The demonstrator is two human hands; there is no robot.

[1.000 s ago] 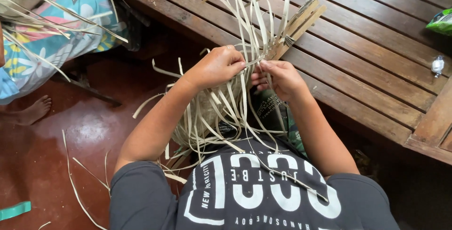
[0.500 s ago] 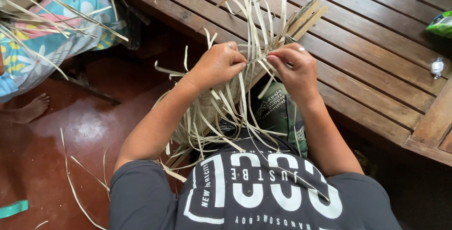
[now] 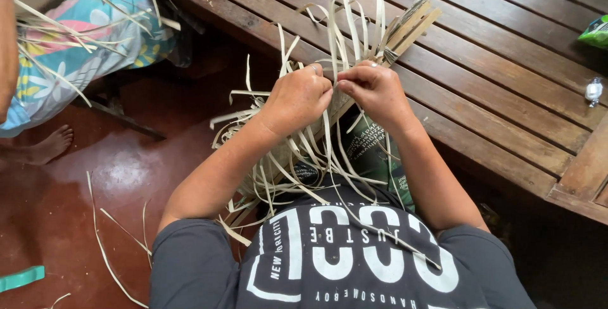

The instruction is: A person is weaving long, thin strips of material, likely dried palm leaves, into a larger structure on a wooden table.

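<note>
A half-woven piece of pale flat straw strips [image 3: 285,157] rests in my lap, with loose strip ends [image 3: 345,18] standing up past my hands. My left hand [image 3: 297,97] grips a bunch of strips at the weave's upper edge. My right hand [image 3: 370,90], a ring on one finger, pinches a strip right beside the left hand, fingertips nearly touching. A bundle of stiffer tan slats [image 3: 408,24] sticks out beyond the right hand over the bench.
A slatted brown wooden bench [image 3: 506,62] runs across the top and right, with a green packet [image 3: 595,30] and a small wrapped sweet [image 3: 592,90] on it. At left sits another person in flowered cloth [image 3: 76,43] with straw strips, a bare foot [image 3: 47,147] on the red floor. A teal strip [image 3: 22,278] lies bottom left.
My right hand dropped from a raised pinch back down beside the left hand, pulling a strip in. The left hand shifted slightly lower, and loose strip ends flicked about.
</note>
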